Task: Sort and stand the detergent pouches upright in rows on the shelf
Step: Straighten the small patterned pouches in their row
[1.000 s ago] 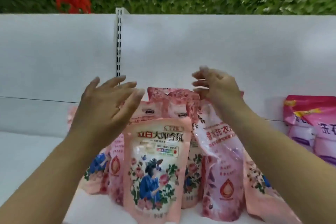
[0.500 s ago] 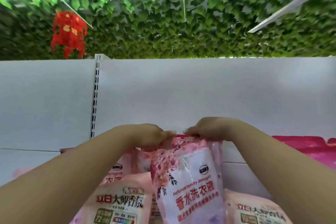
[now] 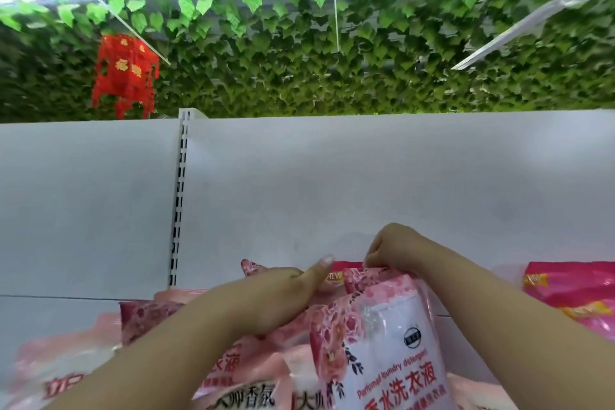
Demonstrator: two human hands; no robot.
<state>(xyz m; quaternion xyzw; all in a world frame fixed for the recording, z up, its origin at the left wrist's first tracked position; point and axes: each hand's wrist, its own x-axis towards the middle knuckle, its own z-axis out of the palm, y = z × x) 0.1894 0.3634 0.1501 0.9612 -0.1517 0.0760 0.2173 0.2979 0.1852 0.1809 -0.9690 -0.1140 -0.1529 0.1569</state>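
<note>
The right hand (image 3: 387, 248) pinches the top edge of a white-fronted detergent pouch (image 3: 382, 343), its fingers curled down over the pink seal, and the pouch stands roughly upright toward the front middle of the shelf, its printed face turned to the camera with a small dark emblem and red lettering on it. The left hand (image 3: 276, 296) lies just left of that pouch with its fingers stretched out flat and pressed against the tops of the pink floral pouches (image 3: 149, 319) behind and beside it; it grips nothing, and one fingertip reaches the "NEW" corner of a deeper pink pouch (image 3: 336, 273) at the back. More pale pink pouches crowd the front left of the shelf, overlapping and leaning, the near ones blurred, so how many there are cannot be told. Toward the right end of the shelf, apart from this cluster, magenta pouches (image 3: 572, 293) with yellow lettering stand against the white back panel (image 3: 366, 183). All the pouches look sealed; what fills them is hidden by the printed film. A slotted upright (image 3: 179, 196) divides the back panel on the left. Above the shelf unit hang green artificial leaves (image 3: 299, 76) and a red lantern (image 3: 124, 73).
</note>
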